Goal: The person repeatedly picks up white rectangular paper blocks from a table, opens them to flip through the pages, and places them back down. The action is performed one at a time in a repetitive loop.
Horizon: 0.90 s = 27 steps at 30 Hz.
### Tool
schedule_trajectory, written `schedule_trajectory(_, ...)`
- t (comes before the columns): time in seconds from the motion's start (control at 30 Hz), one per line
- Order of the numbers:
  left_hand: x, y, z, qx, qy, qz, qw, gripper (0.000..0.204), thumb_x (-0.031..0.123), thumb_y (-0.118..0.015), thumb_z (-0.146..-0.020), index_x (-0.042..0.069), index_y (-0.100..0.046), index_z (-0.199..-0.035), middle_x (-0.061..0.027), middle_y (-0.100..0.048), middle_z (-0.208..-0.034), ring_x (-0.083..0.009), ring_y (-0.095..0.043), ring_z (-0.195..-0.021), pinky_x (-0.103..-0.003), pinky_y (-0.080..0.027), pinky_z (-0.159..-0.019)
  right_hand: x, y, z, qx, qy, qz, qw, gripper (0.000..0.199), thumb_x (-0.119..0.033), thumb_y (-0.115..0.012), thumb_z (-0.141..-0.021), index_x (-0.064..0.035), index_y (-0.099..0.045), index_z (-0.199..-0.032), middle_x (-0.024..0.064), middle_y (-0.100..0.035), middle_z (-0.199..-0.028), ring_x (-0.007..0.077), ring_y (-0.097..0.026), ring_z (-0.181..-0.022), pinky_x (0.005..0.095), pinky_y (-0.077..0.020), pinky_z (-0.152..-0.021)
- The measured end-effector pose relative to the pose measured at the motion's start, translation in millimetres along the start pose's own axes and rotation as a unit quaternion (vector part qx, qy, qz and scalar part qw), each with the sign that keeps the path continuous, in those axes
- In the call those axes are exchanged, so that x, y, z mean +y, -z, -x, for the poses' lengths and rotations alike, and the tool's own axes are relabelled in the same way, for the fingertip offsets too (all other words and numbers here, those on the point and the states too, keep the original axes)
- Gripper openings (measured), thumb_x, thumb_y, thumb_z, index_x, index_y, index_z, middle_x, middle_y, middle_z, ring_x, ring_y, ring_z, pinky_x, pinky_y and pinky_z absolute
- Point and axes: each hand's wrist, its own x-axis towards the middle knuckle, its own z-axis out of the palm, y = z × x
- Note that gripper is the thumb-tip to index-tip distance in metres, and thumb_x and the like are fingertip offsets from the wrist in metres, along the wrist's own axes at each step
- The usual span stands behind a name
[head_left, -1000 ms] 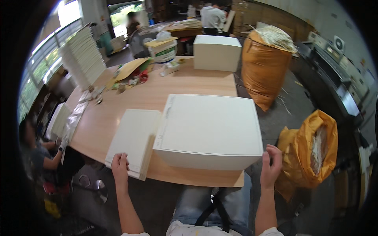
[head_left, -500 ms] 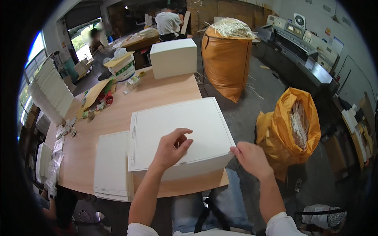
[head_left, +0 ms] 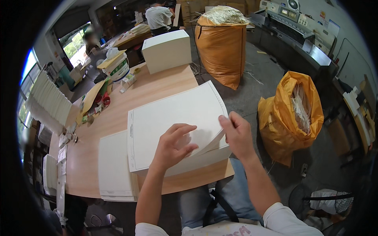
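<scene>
A thick stack of large white paper sheets (head_left: 169, 114) lies on the wooden table (head_left: 165, 84) in front of me. My right hand (head_left: 236, 133) pinches the near right corner of the top sheet and lifts it off the stack. My left hand (head_left: 173, 143) rests on the sheet beside it, fingers spread and bent, pressing down near the lifted corner. A thinner, smaller pile of white sheets (head_left: 114, 165) lies to the left of the stack, partly under it.
A second white paper block (head_left: 167, 51) stands at the table's far end. Two orange sacks of paper strips (head_left: 222, 43) (head_left: 291, 114) stand on the floor to the right. A white bucket (head_left: 118, 67), tape and clutter sit far left. People work beyond the table.
My view has swung right and closer. My left hand moved from the stack's middle toward its near right corner, and my right hand now lifts the top sheet's corner.
</scene>
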Motion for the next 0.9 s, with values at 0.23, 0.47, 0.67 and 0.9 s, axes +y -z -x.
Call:
schedule_trajectory(0.23, 0, 0, 0, -0.017, -0.035, -0.003, 0.999, 0.067, 0.030, -0.099, -0.073, 0.012, -0.076, -0.133, -0.0119, -0.073, -0.129, -0.0300, -0.072, -0.116, -0.041, -0.058, -0.102, -4, 3, -3, -0.018, -0.147, -0.242, 0.959, 0.036, -0.027, -0.064, -0.109, -0.0130, -0.053, -0.077, -0.0034, -0.053, -0.066, 0.0070, -0.056, -0.057, 0.0233, -0.0396, -0.052)
schedule_trajectory(0.47, -3, 5, 2, -0.048, 0.040, 0.063, 0.996, 0.052, 0.008, -0.092, -0.082, 0.004, -0.075, -0.131, -0.0129, -0.069, -0.140, -0.0279, -0.070, -0.123, -0.039, -0.053, -0.107, -11, 8, -4, -0.036, -0.124, -0.175, 0.976, 0.041, -0.036, -0.069, -0.107, -0.0120, -0.055, -0.077, -0.0041, -0.056, -0.066, 0.0059, -0.057, -0.058, 0.0231, -0.0419, -0.053)
schedule_trajectory(0.67, 1, -2, -1, 0.006, -0.021, 0.034, 0.999, 0.046, -0.012, -0.059, -0.095, 0.006, -0.073, -0.135, -0.0189, -0.061, -0.151, -0.0304, -0.064, -0.134, -0.039, -0.050, -0.112, 6, 0, -10, -0.001, -0.041, -0.025, 0.999, 0.035, -0.032, -0.065, -0.107, -0.0114, -0.060, -0.079, -0.0039, -0.057, -0.066, 0.0080, -0.058, -0.058, 0.0256, -0.0423, -0.054)
schedule_trajectory(0.9, 2, -3, 2, -0.020, -0.030, 0.007, 0.999, 0.065, 0.033, -0.097, -0.076, 0.008, -0.074, -0.131, -0.0163, -0.066, -0.140, -0.0327, -0.064, -0.131, -0.043, -0.054, -0.108, -9, 0, -11, -0.018, -0.156, -0.252, 0.955, 0.039, -0.027, -0.065, -0.107, -0.0134, -0.050, -0.073, -0.0019, -0.054, -0.063, 0.0096, -0.056, -0.053, 0.0252, -0.0398, -0.050)
